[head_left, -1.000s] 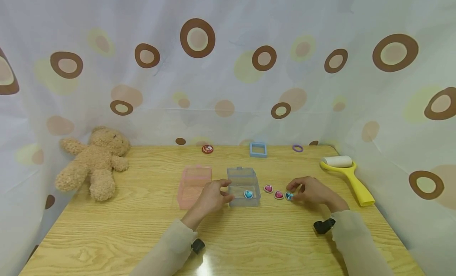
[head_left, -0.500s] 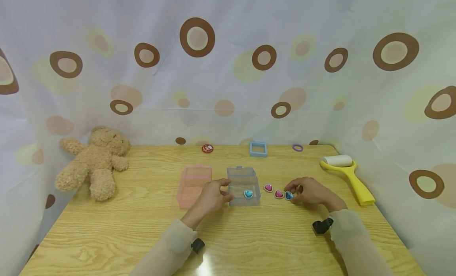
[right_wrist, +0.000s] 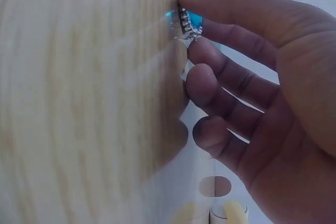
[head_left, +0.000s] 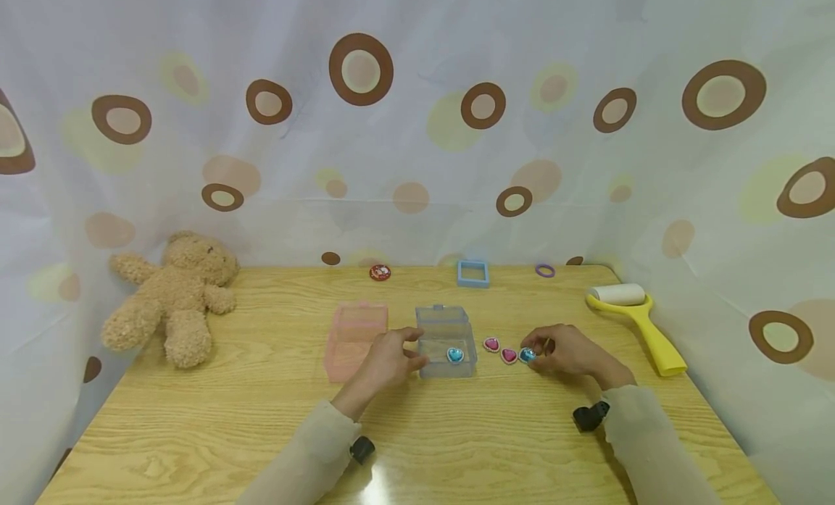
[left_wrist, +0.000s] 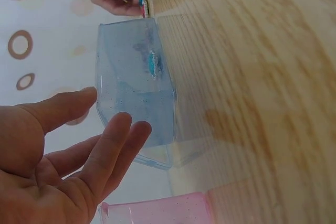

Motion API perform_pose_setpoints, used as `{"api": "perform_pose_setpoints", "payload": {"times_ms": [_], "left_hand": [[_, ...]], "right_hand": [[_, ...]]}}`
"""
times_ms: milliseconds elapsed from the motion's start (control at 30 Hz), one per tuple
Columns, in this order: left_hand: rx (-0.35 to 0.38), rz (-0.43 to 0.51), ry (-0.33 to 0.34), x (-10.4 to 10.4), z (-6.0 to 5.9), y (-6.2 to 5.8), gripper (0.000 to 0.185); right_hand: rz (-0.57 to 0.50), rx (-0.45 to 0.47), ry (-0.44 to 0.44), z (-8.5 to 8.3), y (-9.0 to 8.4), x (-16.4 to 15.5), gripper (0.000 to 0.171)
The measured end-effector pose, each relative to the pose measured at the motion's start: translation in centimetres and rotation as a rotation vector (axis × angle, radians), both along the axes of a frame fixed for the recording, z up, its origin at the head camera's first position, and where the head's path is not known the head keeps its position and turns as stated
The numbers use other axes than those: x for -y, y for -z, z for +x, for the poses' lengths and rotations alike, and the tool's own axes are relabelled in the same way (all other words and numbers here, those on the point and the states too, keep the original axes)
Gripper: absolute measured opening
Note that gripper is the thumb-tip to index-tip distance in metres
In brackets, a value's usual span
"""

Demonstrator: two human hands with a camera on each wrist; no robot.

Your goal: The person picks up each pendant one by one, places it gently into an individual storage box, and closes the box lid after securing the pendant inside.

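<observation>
My right hand (head_left: 567,350) pinches a blue heart-shaped gem (head_left: 527,355) at its edges, with the gem on the tabletop; the right wrist view shows the thumb and fingers about its beaded silver rim (right_wrist: 194,23). Two pink heart gems lie just left of it, the nearer one (head_left: 509,355) close against it and the other (head_left: 491,344) farther back. A clear blue box (head_left: 446,369) stands with its lid raised, another blue heart gem (head_left: 454,355) inside. My left hand (head_left: 388,360) is at the box's left side, fingers extended; whether they touch it I cannot tell.
A clear pink box (head_left: 342,360) with raised lid stands behind the left hand. Along the back lie a red round badge (head_left: 380,272), a blue square frame (head_left: 472,282) and a purple ring (head_left: 545,271). A teddy bear (head_left: 176,295) sits left, a yellow-handled roller (head_left: 652,338) right.
The right hand has shifted slightly left with the blue heart gem, and the nearer pink gem has slid a little left too. The left hand stays in place.
</observation>
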State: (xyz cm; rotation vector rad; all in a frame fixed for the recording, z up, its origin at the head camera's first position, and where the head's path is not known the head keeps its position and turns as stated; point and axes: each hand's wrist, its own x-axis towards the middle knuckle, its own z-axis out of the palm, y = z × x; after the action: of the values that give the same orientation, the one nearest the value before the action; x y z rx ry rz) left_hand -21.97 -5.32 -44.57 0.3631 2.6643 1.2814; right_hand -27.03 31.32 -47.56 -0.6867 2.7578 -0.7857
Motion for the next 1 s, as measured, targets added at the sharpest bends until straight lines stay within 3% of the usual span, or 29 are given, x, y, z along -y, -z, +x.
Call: {"api": "perform_pose_setpoints", "payload": {"times_ms": [1000], "left_hand": [[0.013,0.009,-0.002,0.02,-0.29,0.33,0.051]], "right_hand": [[0.057,-0.066,-0.008,-0.04,0.07,0.07,0.025]]}}
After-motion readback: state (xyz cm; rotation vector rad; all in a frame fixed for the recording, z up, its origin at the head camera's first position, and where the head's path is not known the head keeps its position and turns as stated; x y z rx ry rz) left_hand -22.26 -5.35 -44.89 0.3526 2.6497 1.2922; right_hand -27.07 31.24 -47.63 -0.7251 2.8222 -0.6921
